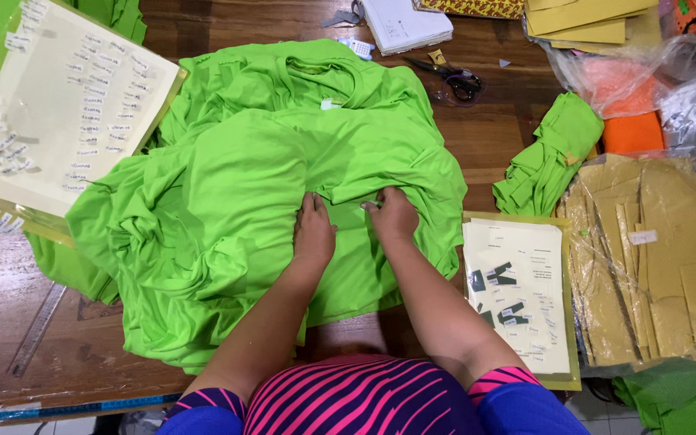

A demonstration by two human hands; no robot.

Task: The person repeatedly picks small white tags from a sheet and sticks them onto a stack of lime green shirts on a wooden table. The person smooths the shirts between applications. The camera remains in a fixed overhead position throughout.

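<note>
We have both hands down on the green cloth [235, 201], a big rumpled heap of bright lime garments spread over the middle of the wooden bench [493, 137]. Our left hand [313, 229] lies palm down on the cloth with its fingers pressed into a fold. Our right hand [392, 213] sits just beside it, knuckles up, fingers curled and bunched into the fabric. The two hands are near each other but not touching; both look closed on cloth rather than flat and idle, though the fingertips are buried in the folds, so we cannot tell how much each has gathered.

We judge the cloth to be light, soft and limp, a thin knit that drapes and creases wherever it falls. It has no stiffness to lift by, so any pinch will pull up only the layer under it while the rest drags behind. It looks faintly slick, and layers may slide over one another. It is not fragile. The best hold is probably along a seam, a hem or the neck opening [328, 101] near the far edge of the heap, where the stitched edge gives something firm.

About the heap lie a sheet of small labels [66, 105] on the left, scissors [453, 79] beyond, a smaller green bundle [549, 157] and a second label sheet [521, 294] on the right.
</note>
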